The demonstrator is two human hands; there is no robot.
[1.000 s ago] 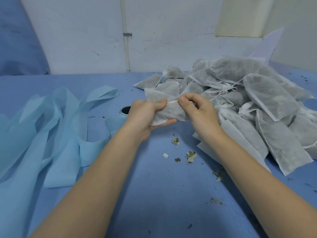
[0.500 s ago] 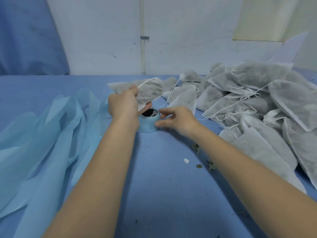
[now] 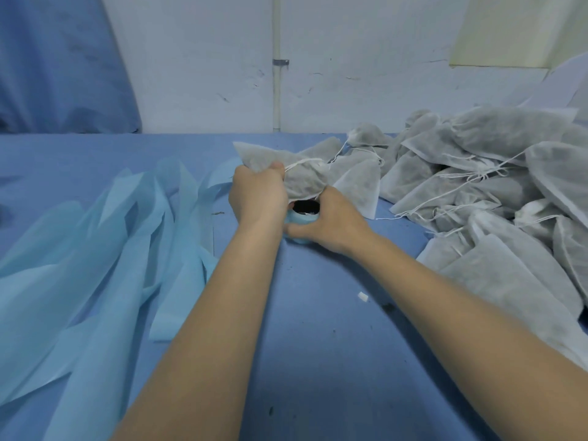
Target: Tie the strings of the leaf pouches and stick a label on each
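**A bag in one hand, a blue roll in the other**

The left hand [image 3: 257, 198] is near the middle of the frame. Its grip is closed tight around the neck of a gray bag [image 3: 302, 181]. The bag is held up off the desk [image 3: 318, 361]. A thin white string [image 3: 302, 162] runs across the top of the bag, close to the thumb.

The right hand [image 3: 331, 222] is just beside the left hand, a bit lower and to the right. Its fingers and thumb curl around a small blue roll [image 3: 300, 219] and hold it by the sides. The roll sits on the desk, under the bag. It has a dark hole in its middle. You cannot tell what is printed on the roll.

A big pile of bags [image 3: 477, 176] fills the right side of the frame. They are gray and soft, and white strings hang out of many of them. The held bag is just left of the pile.

Long light blue strips [image 3: 95, 265] lie all over the left side of the frame. The desk has a blue cover. A tiny white scrap [image 3: 362, 296] and some dark crumbs lie on it, lower right of the hands.

A white wall [image 3: 350, 58] is at the top of the frame, with a thin pipe [image 3: 276, 90] going up it.
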